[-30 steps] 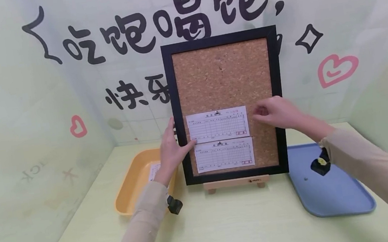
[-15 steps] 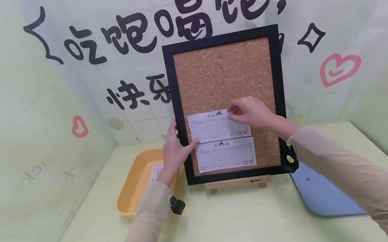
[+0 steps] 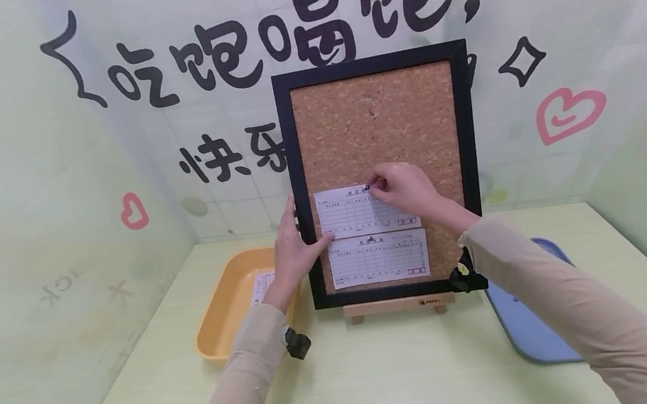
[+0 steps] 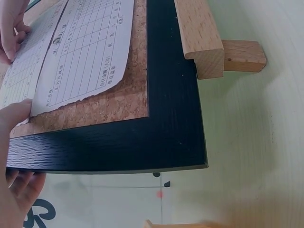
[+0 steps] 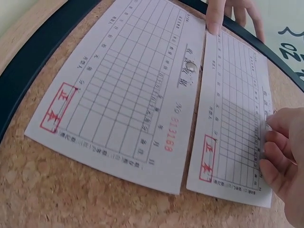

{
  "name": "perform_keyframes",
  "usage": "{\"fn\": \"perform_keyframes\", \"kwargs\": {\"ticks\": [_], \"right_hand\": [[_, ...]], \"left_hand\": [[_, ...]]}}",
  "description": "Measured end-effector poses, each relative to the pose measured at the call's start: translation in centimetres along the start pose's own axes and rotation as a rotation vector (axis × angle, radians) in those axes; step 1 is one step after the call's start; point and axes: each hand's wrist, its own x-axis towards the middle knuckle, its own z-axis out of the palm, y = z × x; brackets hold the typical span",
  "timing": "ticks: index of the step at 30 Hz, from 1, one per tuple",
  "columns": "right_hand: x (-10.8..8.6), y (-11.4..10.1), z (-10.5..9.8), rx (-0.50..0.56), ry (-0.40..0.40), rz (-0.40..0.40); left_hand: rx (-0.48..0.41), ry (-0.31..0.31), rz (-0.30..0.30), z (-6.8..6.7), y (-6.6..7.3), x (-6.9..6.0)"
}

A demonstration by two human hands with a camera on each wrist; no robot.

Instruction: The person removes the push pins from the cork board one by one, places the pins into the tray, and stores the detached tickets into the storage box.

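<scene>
White, the upper slip (image 3: pixel 349 212) spreads behind and left of our right hand (image 3: pixel 403 187), whose fingers pinch the pin (image 3: pixel 367 187) at the slip's top edge; its long axis runs nearly level, printed heading uppermost. Our left hand (image 3: pixel 297 249) grips the black frame (image 3: pixel 289 132), thumb in front.

1. Head view: set above the near edge of the table (image 3: pixel 381 377), well back; looks forward and down, facing the cork board (image 3: pixel 374 121) almost squarely, all four corners included.
2. Left wrist view: close to the board's lower left corner, turned sideways; faces right across the cork.
3. Right wrist view: close to the board's lower right corner, turned sideways; faces left.
4. Overlap of wrist views: upper slip (image 3: pixel 349 212), lower slip (image 3: pixel 379 262), left hand (image 3: pixel 295 249), right hand (image 3: pixel 408 188).
</scene>
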Motion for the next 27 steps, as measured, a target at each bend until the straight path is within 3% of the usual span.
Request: {"fn": "perform_keyframes", "kwargs": {"ticks": [11, 27], "right_hand": [[0.23, -0.71, 0.68, -0.054, 0.059, 0.023], [0.47, -0.64, 0.62, -0.042, 0.021, 0.067]], "left_hand": [[-0.003, -0.002, -0.005, 0.12, -0.15, -0.03], [-0.013, -0.009, -0.016, 0.03, -0.14, 0.07]]}}
